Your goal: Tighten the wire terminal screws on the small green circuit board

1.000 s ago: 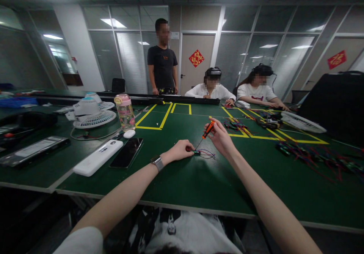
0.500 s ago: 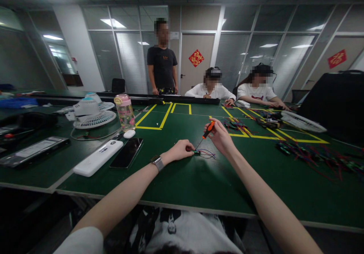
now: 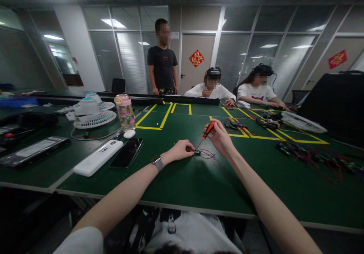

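Observation:
On the green table, my left hand (image 3: 182, 150) pinches the left end of a small green circuit board (image 3: 196, 153). Thin red and blue wires (image 3: 208, 153) loop out from the board's right side. My right hand (image 3: 218, 134) is closed round the orange and black handle of a screwdriver (image 3: 208, 130). The screwdriver slants down to the left, its thin shaft reaching the board beside my left fingertips. Whether the tip sits in a screw is too small to tell.
Left of my arm lie a white power bank (image 3: 98, 157) and a black phone (image 3: 126, 153). Behind them stand a pink-lidded bottle (image 3: 125, 111) and white fans (image 3: 93, 119). Several wired boards (image 3: 321, 158) are heaped at the right. Across the table, two people sit and one stands.
My hands, the screwdriver and the board stay almost in place. Across the table, the seated person in the middle has a hand raised nearer the chin.

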A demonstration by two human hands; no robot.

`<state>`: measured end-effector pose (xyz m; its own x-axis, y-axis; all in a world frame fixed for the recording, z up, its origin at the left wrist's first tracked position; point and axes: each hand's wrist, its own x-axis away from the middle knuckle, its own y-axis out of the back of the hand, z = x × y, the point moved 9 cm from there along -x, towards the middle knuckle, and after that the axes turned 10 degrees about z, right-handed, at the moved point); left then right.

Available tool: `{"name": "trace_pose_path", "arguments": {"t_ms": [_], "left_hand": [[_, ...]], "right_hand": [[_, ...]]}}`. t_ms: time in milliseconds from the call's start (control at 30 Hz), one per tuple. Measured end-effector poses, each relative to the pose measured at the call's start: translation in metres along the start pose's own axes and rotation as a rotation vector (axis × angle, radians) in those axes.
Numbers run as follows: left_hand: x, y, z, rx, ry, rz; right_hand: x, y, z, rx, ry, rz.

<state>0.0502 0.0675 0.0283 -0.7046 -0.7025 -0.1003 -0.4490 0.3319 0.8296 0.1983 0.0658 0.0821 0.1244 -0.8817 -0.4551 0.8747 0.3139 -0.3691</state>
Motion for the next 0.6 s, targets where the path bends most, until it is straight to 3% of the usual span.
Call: {"name": "trace_pose_path", "arguments": {"t_ms": [600], "left_hand": [[-0.0011,0.0000,0.0002,0.013,-0.003,-0.012]], "right_hand": [[-0.0020,0.0058,-0.0041,-0.041,-0.035,-0.006]]}}
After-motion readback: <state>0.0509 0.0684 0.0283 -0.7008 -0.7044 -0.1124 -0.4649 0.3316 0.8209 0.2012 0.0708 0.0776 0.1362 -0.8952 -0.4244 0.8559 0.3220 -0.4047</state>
